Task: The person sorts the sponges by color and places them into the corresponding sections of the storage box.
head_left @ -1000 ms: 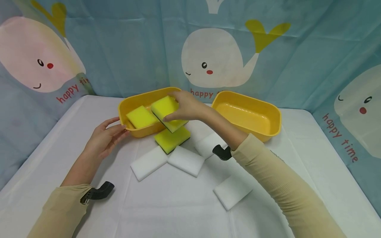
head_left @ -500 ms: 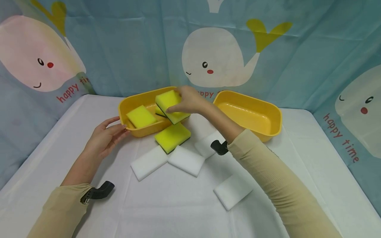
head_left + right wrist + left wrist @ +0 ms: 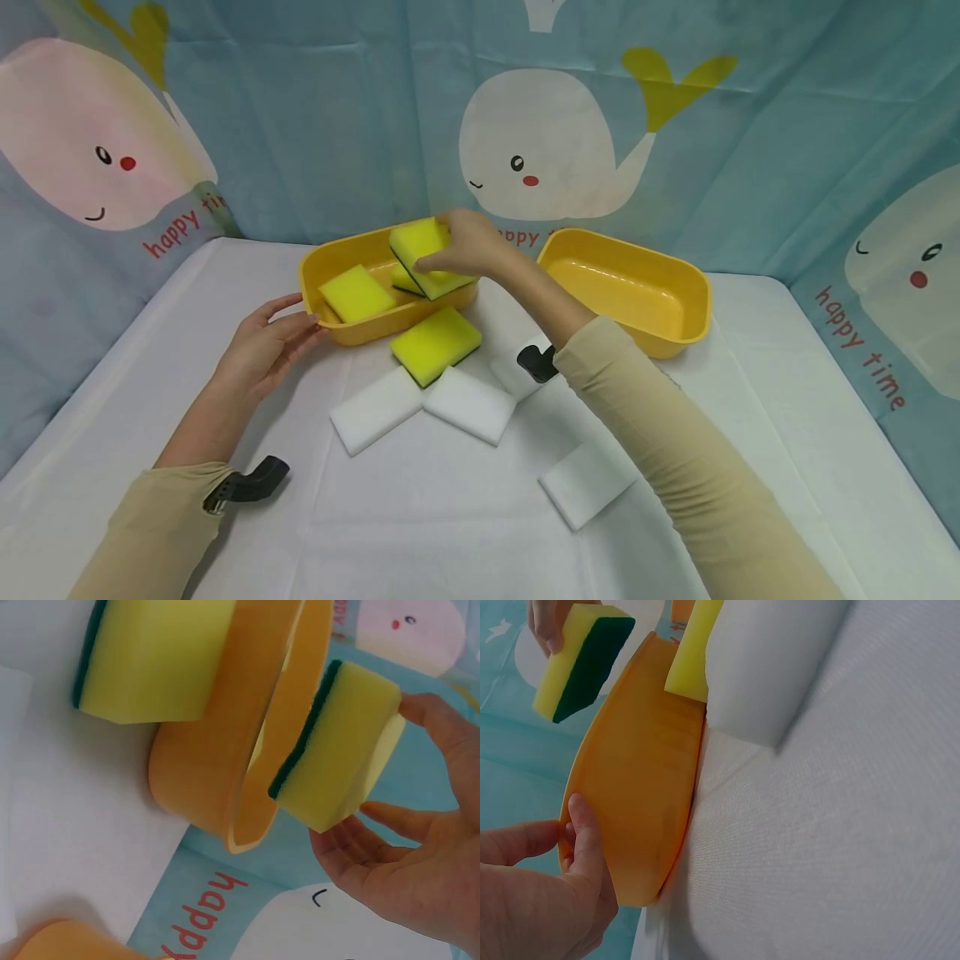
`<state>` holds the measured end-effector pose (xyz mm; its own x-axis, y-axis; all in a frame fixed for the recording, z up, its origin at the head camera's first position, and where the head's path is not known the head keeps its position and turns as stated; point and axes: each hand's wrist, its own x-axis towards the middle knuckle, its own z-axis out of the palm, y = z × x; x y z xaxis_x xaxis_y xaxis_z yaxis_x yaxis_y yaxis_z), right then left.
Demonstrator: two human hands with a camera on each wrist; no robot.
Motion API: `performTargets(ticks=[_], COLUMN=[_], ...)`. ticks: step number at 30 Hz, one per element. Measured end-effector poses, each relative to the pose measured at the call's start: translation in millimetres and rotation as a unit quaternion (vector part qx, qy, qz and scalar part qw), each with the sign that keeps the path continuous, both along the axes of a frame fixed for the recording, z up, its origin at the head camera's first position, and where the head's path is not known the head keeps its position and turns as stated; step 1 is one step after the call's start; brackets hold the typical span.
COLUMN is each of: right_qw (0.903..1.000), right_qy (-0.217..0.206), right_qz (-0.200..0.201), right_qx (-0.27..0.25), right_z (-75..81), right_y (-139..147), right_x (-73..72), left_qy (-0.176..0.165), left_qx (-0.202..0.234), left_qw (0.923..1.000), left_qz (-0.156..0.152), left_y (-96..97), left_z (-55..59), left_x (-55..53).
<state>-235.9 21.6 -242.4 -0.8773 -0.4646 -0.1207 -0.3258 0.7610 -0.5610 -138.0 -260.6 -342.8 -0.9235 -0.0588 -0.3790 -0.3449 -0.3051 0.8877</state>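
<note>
Two pinches: left hand (image 3: 261, 350) on left tub's (image 3: 367, 331) near-left corner, seemingly steadying it; right hand (image 3: 474, 246) on sponge (image 3: 416, 243) above its right end.

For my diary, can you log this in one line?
right hand: holds yellow sponge over left tub | left hand: grips that tub

A yellow tub (image 3: 367, 333) on the white surface (image 3: 420, 517) holds two sponges (image 3: 358, 294). The left grip (image 3: 264, 343) clasps its left end; above it, the right grip (image 3: 474, 243) pinches a third sponge (image 3: 422, 242). In front of it lie a fourth sponge (image 3: 435, 343) and four white pads (image 3: 375, 410); right of it, a second tub (image 3: 622, 296).
</note>
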Motion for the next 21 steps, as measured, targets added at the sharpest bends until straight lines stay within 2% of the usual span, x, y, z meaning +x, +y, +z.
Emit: performTargets(ticks=[10, 21], right_qw=[0.9997, 0.9996], right_qy=[-0.004, -0.009], right_qz=[-0.020, -0.026], right_qx=[0.015, 0.007], right_z=[-1.6, -4.8], right_y=[-8.2, -13.8], right_x=[-8.7, -17.4], left_qy=[-0.006, -0.001], left_qx=[0.003, 0.001], left_qw=[1.0000, 1.0000], left_qz=[0.002, -0.001], left_y=[0.1, 0.0], left_z=[1.3, 1.3], left_x=[-0.7, 0.0])
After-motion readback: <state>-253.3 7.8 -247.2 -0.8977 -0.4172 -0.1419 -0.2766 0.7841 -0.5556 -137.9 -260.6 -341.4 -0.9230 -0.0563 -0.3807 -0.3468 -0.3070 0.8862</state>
